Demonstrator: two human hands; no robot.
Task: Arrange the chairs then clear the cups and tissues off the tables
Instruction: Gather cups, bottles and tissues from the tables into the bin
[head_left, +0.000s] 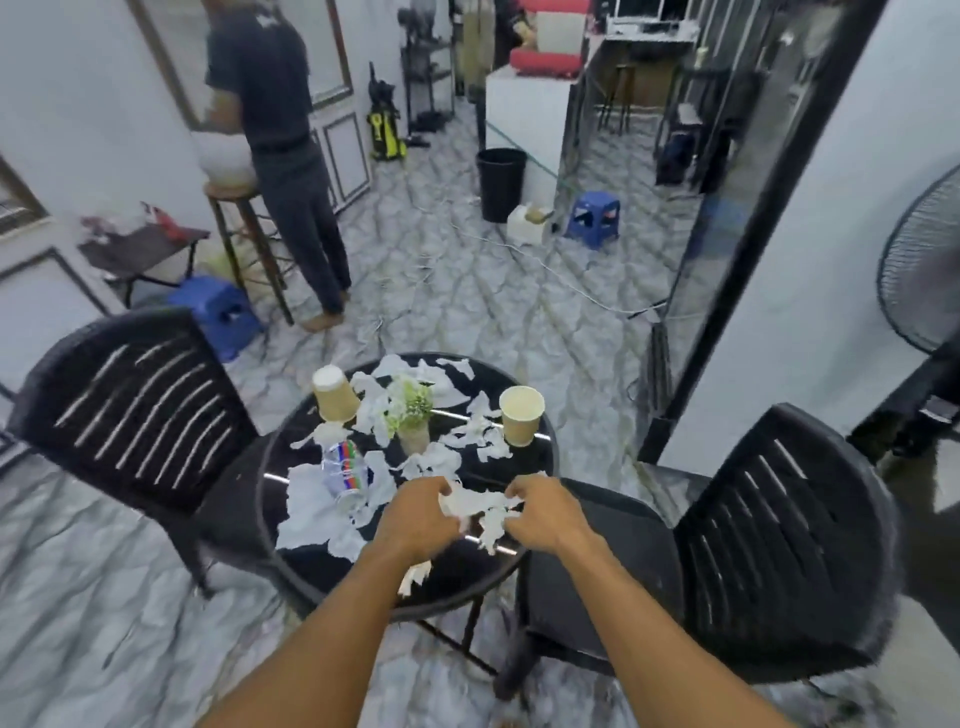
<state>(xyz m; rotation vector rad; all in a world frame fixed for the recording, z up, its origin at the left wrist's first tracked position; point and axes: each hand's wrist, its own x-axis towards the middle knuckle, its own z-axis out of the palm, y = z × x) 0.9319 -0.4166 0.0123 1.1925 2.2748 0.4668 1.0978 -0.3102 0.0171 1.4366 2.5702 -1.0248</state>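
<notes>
An upturned cup (335, 393) waits at the table's (467, 577) left. My left hand (421, 512) and right hand (545, 514) both pinch one wad of tissues (480, 512) between them, bunching the scraps so they lift together. A second cup (521, 415) stands beyond.

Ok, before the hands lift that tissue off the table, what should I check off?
1. Grip of left hand on tissue wad: ok.
2. Grip of right hand on it: ok.
3. Tissue scraps gone from table: not ok, many remain.
4. Cups cleared: not ok; upright paper cup and inverted paper cup stand there.
5. Upright paper cup empty: cannot tell.
6. Black bin open-topped: ok.
</notes>
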